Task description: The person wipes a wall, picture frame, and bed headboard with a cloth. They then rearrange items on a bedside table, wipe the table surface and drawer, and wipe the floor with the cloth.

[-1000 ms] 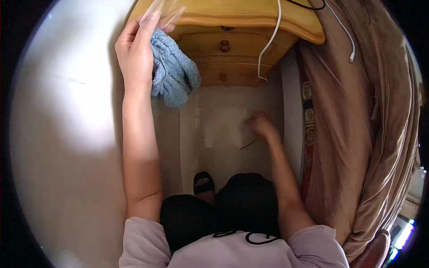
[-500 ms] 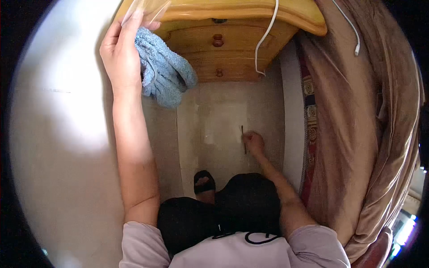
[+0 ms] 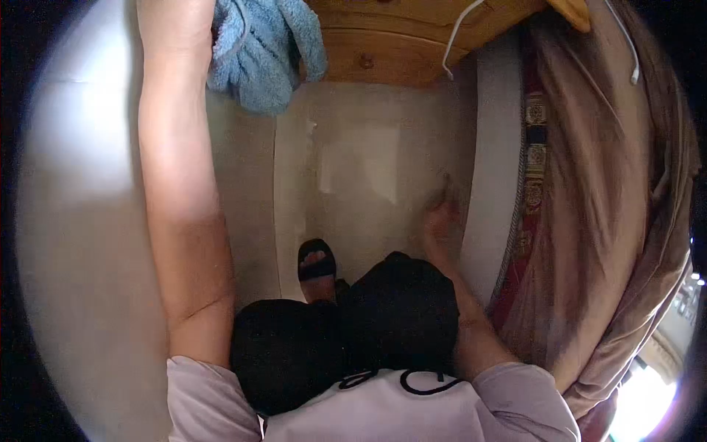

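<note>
Only the heel and wrist of my left hand (image 3: 177,18) show at the top left; its fingers lie beyond the top edge. Right beside it hangs a fluffy blue cloth (image 3: 265,62), in front of the wooden drawers. Low over the floor, near the bed's side, is my right hand (image 3: 442,215), smeared by motion. Its fingers are too blurred to read, and I cannot make out whether anything is in them.
Wooden drawers (image 3: 398,55) stand at the top, with a white cable (image 3: 455,40) hanging before them. Brown draped fabric (image 3: 589,191) covers the right side. A sandalled foot (image 3: 317,265) rests on the tiled floor (image 3: 361,162).
The view has tipped down, so my left fingers and the clear plastic have left the frame. My right hand has moved right; the thin dark stick at its fingers is no longer distinct.
</note>
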